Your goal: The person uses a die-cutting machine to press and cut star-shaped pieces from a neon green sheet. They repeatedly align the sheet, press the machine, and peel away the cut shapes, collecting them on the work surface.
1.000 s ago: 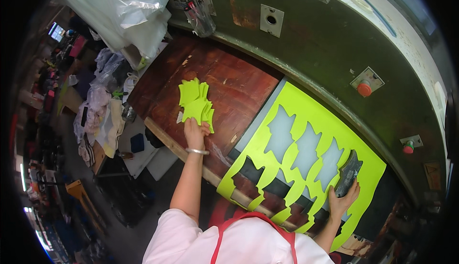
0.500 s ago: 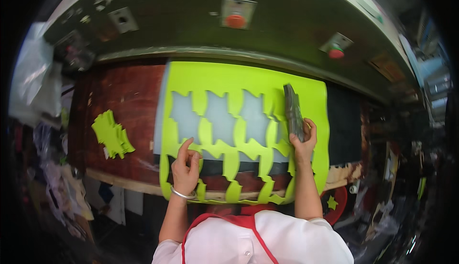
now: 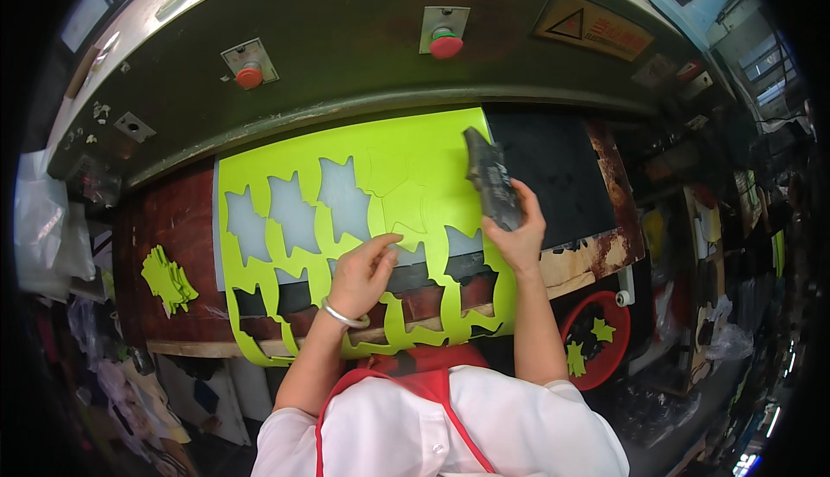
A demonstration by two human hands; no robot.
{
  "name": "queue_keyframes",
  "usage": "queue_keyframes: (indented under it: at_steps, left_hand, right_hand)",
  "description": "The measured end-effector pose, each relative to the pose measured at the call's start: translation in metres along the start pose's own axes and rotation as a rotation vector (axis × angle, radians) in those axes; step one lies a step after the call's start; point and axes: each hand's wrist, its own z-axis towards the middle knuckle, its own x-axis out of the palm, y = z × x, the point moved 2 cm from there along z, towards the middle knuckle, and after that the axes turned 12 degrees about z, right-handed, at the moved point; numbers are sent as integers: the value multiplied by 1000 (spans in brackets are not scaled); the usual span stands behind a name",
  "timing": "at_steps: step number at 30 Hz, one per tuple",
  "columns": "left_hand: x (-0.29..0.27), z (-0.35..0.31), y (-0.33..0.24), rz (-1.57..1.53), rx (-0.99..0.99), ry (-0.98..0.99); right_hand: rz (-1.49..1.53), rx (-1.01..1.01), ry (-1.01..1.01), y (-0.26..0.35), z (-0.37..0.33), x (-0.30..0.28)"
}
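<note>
A bright yellow-green sheet [image 3: 441,144] lies over the bench, with several jagged holes cut through it and its near end hanging over the front edge. Beside the third hole of the far row, thin cut lines outline a piece [image 3: 393,187] that still sits in the sheet. My left hand [image 3: 363,274], a silver bangle at its wrist, is at the near end of that outline, index finger stretched and the other fingers bent. By the sheet's right edge, my right hand [image 3: 521,233] grips a dark, jagged-edged cutting die [image 3: 494,185], tilted on its side.
Left on the reddish-brown bench [image 3: 181,218] is a stack of yellow-green cut pieces [image 3: 167,278]. A green machine beam [image 3: 346,45] with red push-buttons [image 3: 446,43] spans the back. Black matting [image 3: 545,174] lies right. Below the bench stands a red bucket [image 3: 621,339] with star-shaped scraps.
The view has swung right. My left hand has moved right across the sheet to the cut outline. The die, still in my right hand, has moved right, baring that outline.
</note>
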Motion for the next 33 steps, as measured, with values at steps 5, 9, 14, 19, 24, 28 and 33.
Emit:
queue_keyframes:
  at_steps: [5, 9, 14, 19, 24, 28, 33]
  left_hand:
    - [-37, -21, 24, 66, -119, -55]
    - [-76, -40, 60, 195, -233, -201]
    - [-129, -78, 113, 460, -314, -526]
    - [-168, -123, 138, 755, -507, -536]
    - [-162, -127, 139, 564, -680, -435]
    - [-168, -113, 130, 657, -687, -455]
    - [-174, -100, 118, 609, -614, -393]
  right_hand:
    - [-381, -240, 102, -11, 24, 46]
    - [-550, -286, 107, -29, 21, 58]
    - [-35, -20, -1, -40, 30, 40]
    - [-392, -199, -204, 7, 70, 66]
    - [-640, -263, -139, 37, 94, 131]
    - [-664, -189, -125, 49, 65, 124]
    - [-693, -186, -52, 42, 49, 101]
